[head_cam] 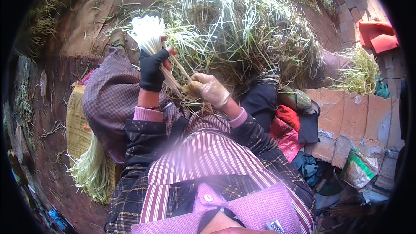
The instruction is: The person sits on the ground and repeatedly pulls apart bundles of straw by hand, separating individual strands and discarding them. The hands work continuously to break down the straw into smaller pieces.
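Note:
My left hand [152,71], in a black fingerless glove, is closed around a bundle of pale stalks [147,32]. The bundle's bright white ends fan out above the fist, and its thinner ends stick out below. My right hand [212,90] wears a thin, stained whitish glove. Its fingertips pinch the lower end of a thin stalk [180,66] that slants down from the left hand. Dry, strawlike scraps [198,105] lie on my lap just below both hands. Beyond them spreads a large heap of long green and pale leafy stalks [234,29].
To the left, a bunch of pale stalks [94,172] rests on a yellow printed carton [76,113]. At right are a green gourd-like object [295,98], a black bag [308,126], flattened cardboard [347,113], another stalk bunch [357,71] and a red sheet [378,37] on brick paving.

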Action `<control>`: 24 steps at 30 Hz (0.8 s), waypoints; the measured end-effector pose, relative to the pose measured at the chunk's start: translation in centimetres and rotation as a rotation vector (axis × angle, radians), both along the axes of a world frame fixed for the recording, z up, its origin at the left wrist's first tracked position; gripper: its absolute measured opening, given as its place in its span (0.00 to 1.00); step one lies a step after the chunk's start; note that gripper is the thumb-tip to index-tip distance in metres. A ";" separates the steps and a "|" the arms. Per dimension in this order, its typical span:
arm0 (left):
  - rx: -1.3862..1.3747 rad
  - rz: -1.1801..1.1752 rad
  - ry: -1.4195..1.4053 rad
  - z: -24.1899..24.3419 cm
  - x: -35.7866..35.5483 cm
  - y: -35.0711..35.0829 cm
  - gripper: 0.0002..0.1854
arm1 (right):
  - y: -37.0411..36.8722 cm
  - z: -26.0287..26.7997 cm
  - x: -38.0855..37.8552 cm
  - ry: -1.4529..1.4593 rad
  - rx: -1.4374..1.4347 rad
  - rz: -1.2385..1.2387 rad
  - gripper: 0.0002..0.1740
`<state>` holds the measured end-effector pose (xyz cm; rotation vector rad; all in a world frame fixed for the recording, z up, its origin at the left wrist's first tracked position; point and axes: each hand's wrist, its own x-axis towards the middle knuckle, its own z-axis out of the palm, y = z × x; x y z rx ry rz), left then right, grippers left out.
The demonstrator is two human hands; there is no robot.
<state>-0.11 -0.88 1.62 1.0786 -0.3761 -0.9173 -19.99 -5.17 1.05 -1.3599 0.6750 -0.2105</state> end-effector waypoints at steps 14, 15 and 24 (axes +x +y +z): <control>-0.159 0.158 0.154 -0.6 2.9 0.8 0.25 | -12.1 -6.4 -22.2 0.136 -0.306 -0.575 0.07; -0.156 0.180 0.186 -0.6 3.1 0.8 0.25 | -13.6 -6.5 -23.6 0.225 -0.335 -0.668 0.07; -0.125 0.038 0.213 -1.5 0.9 -0.5 0.24 | -7.4 0.6 -9.7 0.131 -1.122 -0.145 0.40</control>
